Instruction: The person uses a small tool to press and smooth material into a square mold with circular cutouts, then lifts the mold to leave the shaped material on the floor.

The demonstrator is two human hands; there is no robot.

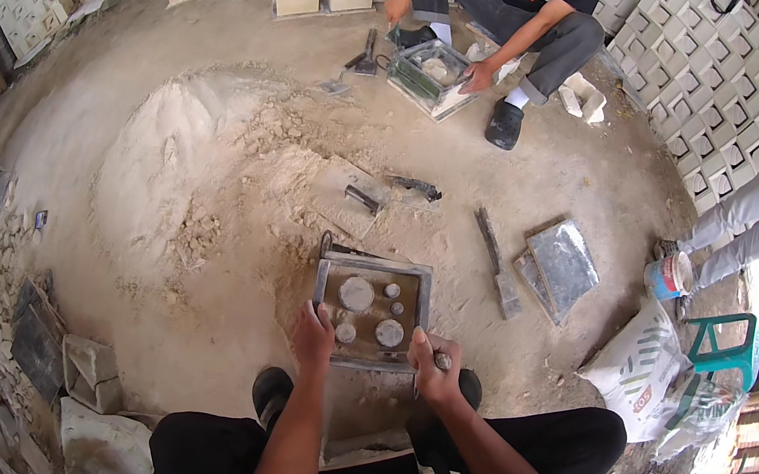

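Observation:
A square grey mould frame sits on the sandy floor between my feet. Inside it, several round pale discs of different sizes stand out of a brown, sandy bed. My left hand grips the frame's left side near its front corner. At the opposite side, my right hand is closed around a tool with a round-ended handle; its working end is mostly hidden. That hand is beside the frame's right edge, and I cannot tell whether it touches it.
Beyond the frame lie a flat plate with a handle, a long flat tool and grey plates. A pale powder heap spreads left. Opposite, a co-worker handles another mould. A sack and green stool stand right.

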